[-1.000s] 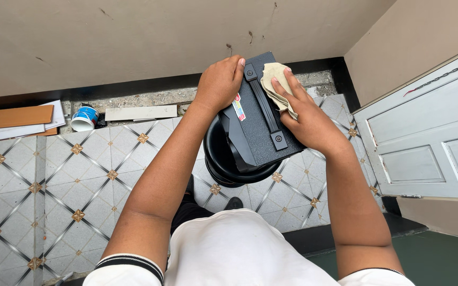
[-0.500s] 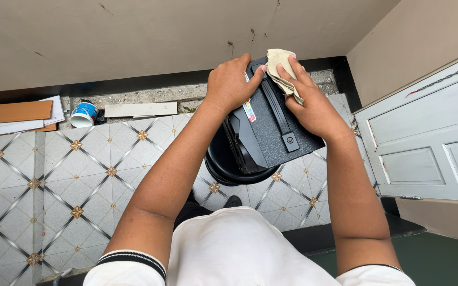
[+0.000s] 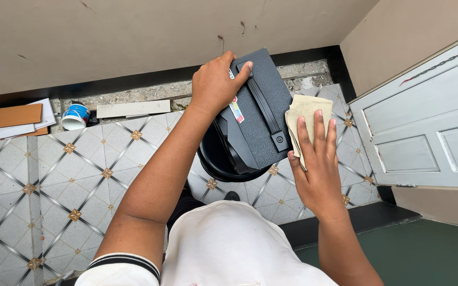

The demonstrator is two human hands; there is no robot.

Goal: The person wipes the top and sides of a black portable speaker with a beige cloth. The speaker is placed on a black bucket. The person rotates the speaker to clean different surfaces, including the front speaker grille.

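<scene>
The left hand [image 3: 216, 82] holds the far end of a black box [image 3: 258, 114]; its grip is closed over the top edge, fingers curled on the box. The box rests tilted on a round black stool [image 3: 223, 161] standing on the tiled floor [image 3: 80, 175]. The right hand [image 3: 316, 169] lies flat, fingers spread, pressing a folded beige cloth [image 3: 303, 116] against the right side of the box, beside its handle [image 3: 263, 108].
</scene>
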